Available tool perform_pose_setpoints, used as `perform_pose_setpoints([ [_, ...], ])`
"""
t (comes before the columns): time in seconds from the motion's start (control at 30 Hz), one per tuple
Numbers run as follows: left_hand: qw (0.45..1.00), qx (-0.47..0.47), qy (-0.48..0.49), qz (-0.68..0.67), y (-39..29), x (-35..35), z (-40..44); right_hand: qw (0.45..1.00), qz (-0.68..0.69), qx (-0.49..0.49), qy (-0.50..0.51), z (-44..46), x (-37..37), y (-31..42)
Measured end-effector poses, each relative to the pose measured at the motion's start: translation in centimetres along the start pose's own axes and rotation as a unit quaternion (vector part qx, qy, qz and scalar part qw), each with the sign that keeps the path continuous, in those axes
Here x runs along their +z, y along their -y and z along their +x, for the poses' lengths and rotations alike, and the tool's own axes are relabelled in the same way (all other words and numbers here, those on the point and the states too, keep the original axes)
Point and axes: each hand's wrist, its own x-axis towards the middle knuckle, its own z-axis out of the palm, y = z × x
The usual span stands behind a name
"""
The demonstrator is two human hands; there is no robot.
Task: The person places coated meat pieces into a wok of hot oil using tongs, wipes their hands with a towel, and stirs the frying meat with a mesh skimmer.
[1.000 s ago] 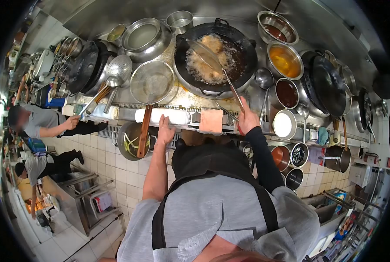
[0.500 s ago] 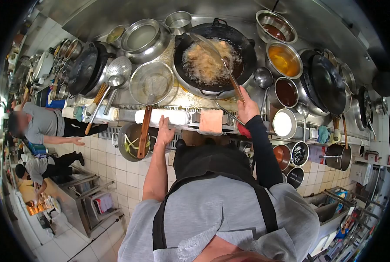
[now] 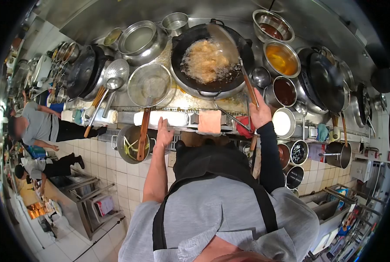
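Note:
My right hand (image 3: 259, 112) is wrapped round the wooden handle of a wide metal skimmer (image 3: 224, 43). The skimmer's head is over the right part of a black wok (image 3: 243, 52), beside golden food (image 3: 206, 62) bubbling in dark oil. My left hand (image 3: 163, 133) rests at the counter's front edge with its fingers apart, holding nothing, at a folded white cloth (image 3: 162, 118). Left of it, a round mesh strainer (image 3: 149, 85) lies on the counter, its wooden handle reaching over a pot (image 3: 127, 150) with green strips inside.
A pink cloth (image 3: 209, 121) lies right of the white one. Bowls of orange liquid (image 3: 282, 59) and dark sauce (image 3: 285, 91) stand right of the wok, near a ladle (image 3: 261, 77). A perforated ladle (image 3: 116, 72) lies left. Two co-workers (image 3: 40, 124) (image 3: 37, 168) are at far left.
My right hand has moved right with the skimmer, whose head has swung from over the food to the wok's right. The nearer co-worker has let go of a ladle and stepped back.

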Motion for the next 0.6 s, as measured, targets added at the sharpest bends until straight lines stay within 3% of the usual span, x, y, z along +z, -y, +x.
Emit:
perform_pose_setpoints([
  [0.17,1.0,-0.005,0.0,-0.007,0.2,0.0,0.0,0.991,-0.055,0.087,-0.088,-1.4,3.7,-1.2],
  [0.23,1.0,-0.006,0.001,-0.003,-0.1,-0.1,0.1,0.966,0.156,0.204,-0.037,-2.4,5.7,-1.7],
  [0.37,1.0,-0.007,0.005,0.0,0.0,0.0,0.2,0.816,0.464,0.341,0.055,-5.5,2.8,4.4],
  [0.47,1.0,-0.011,0.004,0.001,0.0,0.0,0.1,0.751,0.548,0.356,0.095,-6.9,-0.4,6.5],
  [0.6,1.0,-0.011,0.005,0.0,-0.1,-0.1,0.1,0.781,0.517,0.336,0.097,-7.4,-2.7,8.6],
])
